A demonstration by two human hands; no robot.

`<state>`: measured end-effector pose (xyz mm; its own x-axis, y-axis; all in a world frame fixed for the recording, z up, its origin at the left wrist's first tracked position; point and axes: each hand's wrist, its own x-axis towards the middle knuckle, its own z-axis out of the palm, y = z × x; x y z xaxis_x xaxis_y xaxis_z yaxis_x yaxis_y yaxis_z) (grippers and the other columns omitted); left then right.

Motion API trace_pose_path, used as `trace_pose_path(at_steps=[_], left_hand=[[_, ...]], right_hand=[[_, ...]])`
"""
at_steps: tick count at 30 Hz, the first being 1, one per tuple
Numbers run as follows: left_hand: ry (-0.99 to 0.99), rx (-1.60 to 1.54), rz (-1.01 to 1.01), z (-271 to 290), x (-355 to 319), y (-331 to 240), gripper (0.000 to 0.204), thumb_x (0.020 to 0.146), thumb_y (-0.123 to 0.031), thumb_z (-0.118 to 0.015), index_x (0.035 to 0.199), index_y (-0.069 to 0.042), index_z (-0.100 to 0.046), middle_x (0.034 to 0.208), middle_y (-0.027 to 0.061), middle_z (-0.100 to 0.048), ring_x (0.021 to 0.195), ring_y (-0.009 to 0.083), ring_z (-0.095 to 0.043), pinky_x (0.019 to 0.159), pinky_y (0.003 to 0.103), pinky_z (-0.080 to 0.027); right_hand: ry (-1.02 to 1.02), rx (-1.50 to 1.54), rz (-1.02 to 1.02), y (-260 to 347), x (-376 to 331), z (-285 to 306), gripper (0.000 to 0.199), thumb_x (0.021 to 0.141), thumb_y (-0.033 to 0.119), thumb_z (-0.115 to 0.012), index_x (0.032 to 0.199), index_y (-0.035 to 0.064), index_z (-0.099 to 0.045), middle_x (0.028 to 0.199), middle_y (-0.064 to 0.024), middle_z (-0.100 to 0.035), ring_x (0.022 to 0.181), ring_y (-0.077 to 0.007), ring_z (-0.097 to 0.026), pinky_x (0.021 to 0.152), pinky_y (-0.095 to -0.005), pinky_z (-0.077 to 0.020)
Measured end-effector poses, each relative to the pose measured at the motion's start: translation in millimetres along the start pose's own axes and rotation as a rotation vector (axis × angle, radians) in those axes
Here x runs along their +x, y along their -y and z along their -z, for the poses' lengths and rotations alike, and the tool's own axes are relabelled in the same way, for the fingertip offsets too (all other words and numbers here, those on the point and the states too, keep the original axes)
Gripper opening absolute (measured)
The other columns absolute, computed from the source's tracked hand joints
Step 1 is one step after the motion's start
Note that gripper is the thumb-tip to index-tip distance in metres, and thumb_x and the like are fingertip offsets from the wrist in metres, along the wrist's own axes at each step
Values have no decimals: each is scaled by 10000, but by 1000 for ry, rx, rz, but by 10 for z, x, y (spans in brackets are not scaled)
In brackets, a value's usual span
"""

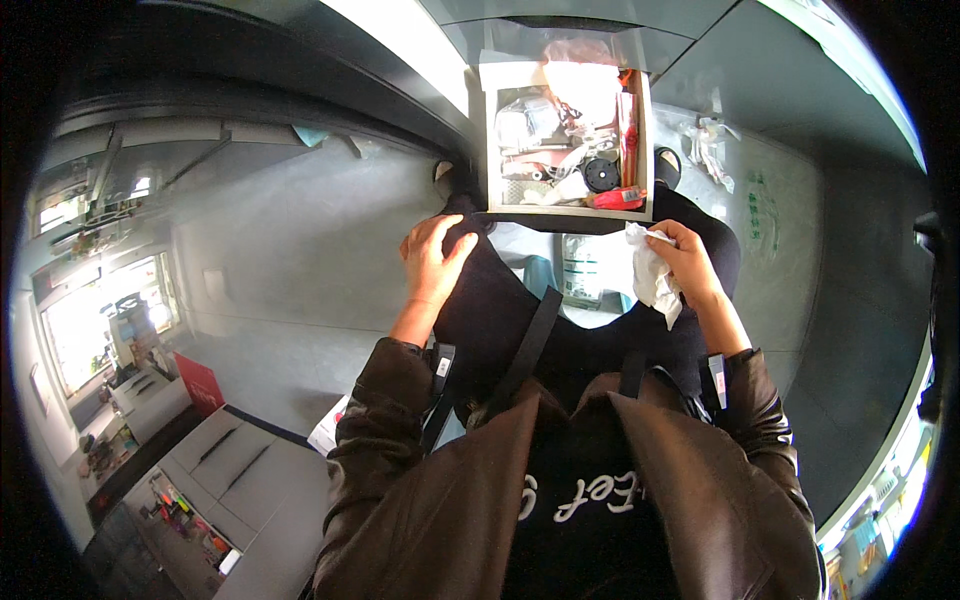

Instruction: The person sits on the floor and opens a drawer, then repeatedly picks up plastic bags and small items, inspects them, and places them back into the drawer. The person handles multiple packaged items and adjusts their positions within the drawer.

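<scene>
Right hand [688, 258] closed around a crumpled white cloth [650, 275], held just below the near right corner of an open white box [645, 150] filled with small mixed items. Left hand [432, 258] lies open-fingered on the person's dark-clad thigh [490, 300], near the box's near left corner. Bare grey floor [300, 250] extends widely leftward; a clear plastic bag [712, 145] lies right of the box.
</scene>
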<state>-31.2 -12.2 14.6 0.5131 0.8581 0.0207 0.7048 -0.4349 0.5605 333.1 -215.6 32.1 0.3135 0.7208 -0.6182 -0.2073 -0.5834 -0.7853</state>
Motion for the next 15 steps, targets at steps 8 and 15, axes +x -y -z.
trace_pose_path(at_steps=[8,15], left_hand=[[16,254,22,-181,273,126,302,858,-379,-780,1050,-151,-733,1140,12,-725,1137,264,-632,1013,450,-440],[105,274,104,-102,496,192,221,867,-301,-775,992,-125,-727,1076,18,-735,1077,272,-653,953,446,-469]], right_hand=[[139,-709,118,-15,1462,-54,230,857,149,-709,1063,47,-726,949,-184,-731,923,-329,-719,815,-389,-543],[244,-1212,179,-739,2468,-652,286,855,63,-650,1109,144,-752,1439,-116,-569,1183,-306,-660,979,-435,-533]])
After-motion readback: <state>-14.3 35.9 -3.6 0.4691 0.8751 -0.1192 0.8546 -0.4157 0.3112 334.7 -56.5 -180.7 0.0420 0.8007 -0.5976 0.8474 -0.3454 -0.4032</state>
